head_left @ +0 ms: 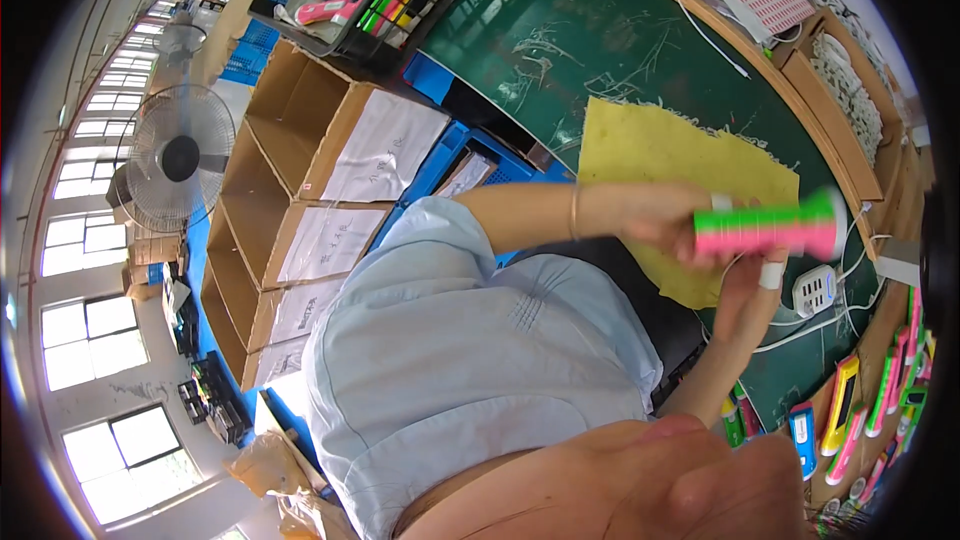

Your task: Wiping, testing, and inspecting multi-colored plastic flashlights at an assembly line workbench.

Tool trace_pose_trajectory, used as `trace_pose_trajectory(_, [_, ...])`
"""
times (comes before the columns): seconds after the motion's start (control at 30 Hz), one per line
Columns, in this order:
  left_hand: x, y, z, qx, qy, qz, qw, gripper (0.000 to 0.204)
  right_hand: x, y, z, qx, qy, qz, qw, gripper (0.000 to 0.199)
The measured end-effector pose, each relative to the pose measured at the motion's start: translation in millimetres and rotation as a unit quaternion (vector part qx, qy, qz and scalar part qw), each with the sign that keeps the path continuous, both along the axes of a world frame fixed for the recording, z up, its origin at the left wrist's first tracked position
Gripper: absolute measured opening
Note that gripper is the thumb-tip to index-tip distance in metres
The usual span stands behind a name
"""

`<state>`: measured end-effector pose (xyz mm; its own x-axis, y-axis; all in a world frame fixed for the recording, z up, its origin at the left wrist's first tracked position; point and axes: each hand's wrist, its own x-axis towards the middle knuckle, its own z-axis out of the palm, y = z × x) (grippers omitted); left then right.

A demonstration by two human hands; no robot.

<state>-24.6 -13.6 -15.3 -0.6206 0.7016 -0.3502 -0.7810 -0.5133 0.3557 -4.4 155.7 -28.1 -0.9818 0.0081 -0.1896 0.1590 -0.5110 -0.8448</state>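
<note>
A green and pink flashlight (755, 228) with a wide white-rimmed end lies across my hands, a little blurred. My left hand (665, 220), with a bracelet at its wrist, is closed around the narrow end. From below, my right hand (748, 290) reaches up against the flashlight's pink underside. Its fingers look bent and are partly hidden behind the flashlight. White wraps show on a finger of each hand. Underneath lies a yellow cloth (640, 155) with frayed edges, spread on the green tabletop (540, 70).
A white multi-port charger (815, 290) with cables sits near my right hand. More coloured flashlights (842, 405) line the lower right. At the upper left, a black crate (330, 35) holds several more. Cardboard compartments (265, 180) stand at the left, with a fan (180, 158) beyond.
</note>
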Motion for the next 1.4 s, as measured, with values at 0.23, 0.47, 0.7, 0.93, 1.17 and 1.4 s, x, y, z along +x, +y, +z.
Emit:
trace_pose_trajectory(0.23, [33, -4, -3, -0.228, 0.416, 0.087, 0.876, 0.043, 28, -20, 44, 0.419, 0.091, -0.048, 0.902, 0.036])
trace_pose_trajectory(0.47, [13, 18, 3, -0.187, 0.252, 0.200, 0.928, 0.046, 51, -25, 6, 0.376, 0.163, 0.052, 0.911, 0.049])
trace_pose_trajectory(0.7, [-17, 19, 16, -0.109, 0.177, 0.112, 0.972, 0.041, 45, 4, -11, 0.239, 0.072, -0.004, 0.968, 0.027])
trace_pose_trajectory(0.93, [-24, 32, 16, -0.022, 0.132, 0.076, 0.988, 0.041, 47, 4, -22, 0.377, 0.168, -0.011, 0.911, 0.014])
trace_pose_trajectory(1.17, [-28, 35, 26, -0.090, 0.178, 0.073, 0.977, 0.039, 49, 2, -21, 0.360, 0.169, -0.022, 0.917, 0.011])
trace_pose_trajectory(1.4, [-33, 37, 16, -0.127, 0.091, 0.084, 0.984, 0.033, 52, 4, -24, 0.377, 0.171, -0.020, 0.910, 0.011])
